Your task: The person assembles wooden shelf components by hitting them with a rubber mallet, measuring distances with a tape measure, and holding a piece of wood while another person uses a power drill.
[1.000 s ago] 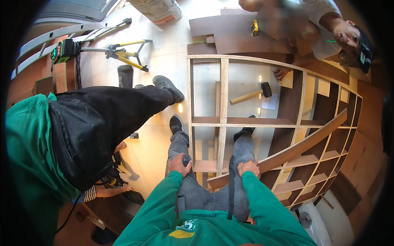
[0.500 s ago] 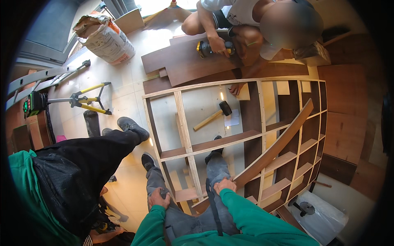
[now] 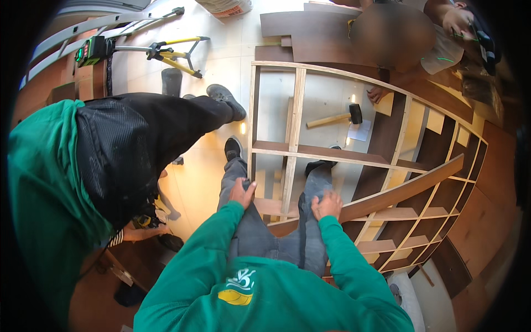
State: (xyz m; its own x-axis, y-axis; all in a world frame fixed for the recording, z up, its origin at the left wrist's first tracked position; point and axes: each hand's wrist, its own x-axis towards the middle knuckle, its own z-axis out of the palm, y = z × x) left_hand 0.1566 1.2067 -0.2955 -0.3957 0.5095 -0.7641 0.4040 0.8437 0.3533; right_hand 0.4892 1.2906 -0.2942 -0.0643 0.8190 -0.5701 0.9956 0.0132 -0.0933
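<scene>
The right fingers [image 3: 332, 199] have been uncurled over the leg [image 3: 313, 238]; a dark object [image 3: 246, 183] seems grasped by the left fingers [image 3: 250, 193]. Just rightward, the plank [image 3: 404, 187] appears unheld; work seems paused.

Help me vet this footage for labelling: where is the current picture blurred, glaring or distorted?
In the head view, the rim is black and the wooden shelf frame bows along its upper edge; bright spots glare off the tiled floor; the right hand looks smeared; a round patch at upper right is blurred out.
</scene>
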